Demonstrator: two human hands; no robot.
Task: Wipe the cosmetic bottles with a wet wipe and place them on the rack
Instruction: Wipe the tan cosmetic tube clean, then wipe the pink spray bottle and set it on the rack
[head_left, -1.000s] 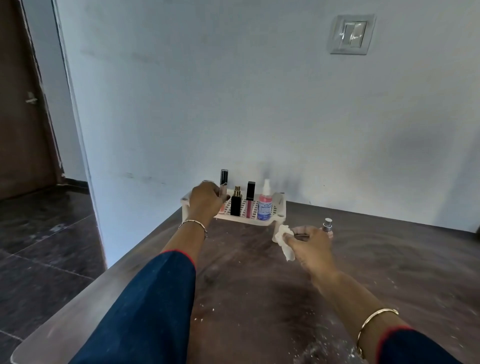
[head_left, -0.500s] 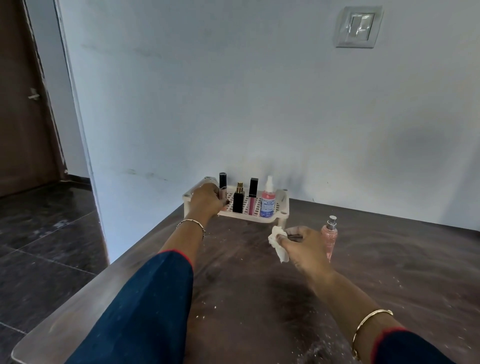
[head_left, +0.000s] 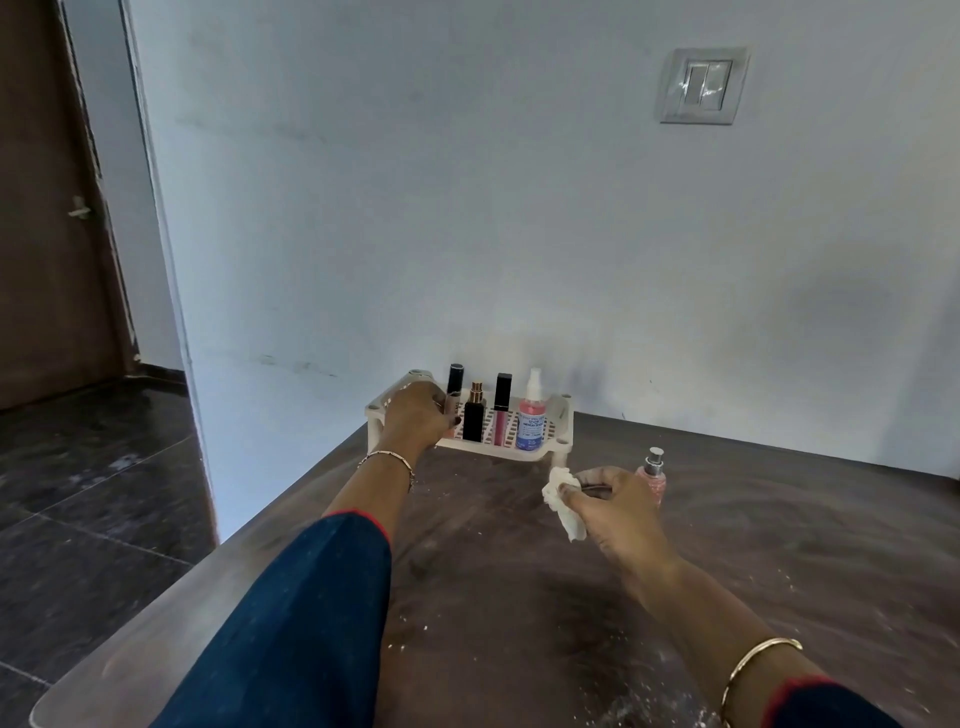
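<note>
Against the pale wall (head_left: 467, 208), the white slotted plastic rack (head_left: 558, 447) holds three bottles (head_left: 501, 410) plus the black-capped tube (head_left: 455, 378) my left hand (head_left: 418, 418) grips, while my right hand (head_left: 618, 506) pinches the white wet wipe (head_left: 563, 501) just beside the pink glass spray bottle (head_left: 655, 480) on the table (head_left: 519, 597), likely the last to do.

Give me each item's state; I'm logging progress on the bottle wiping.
Slim black-capped tube: upright on rack, gripped by left hand.
White perforated plastic rack: on brown table.
Black bottle with gold top: upright on rack.
Pink black-capped gloss tube: upright on rack.
Blue-labelled pink spray bottle: upright on rack.
Pink bottle with silver sprayer: upright on table, off rack.
Crumpled white wipe: pinched by right hand.
</note>
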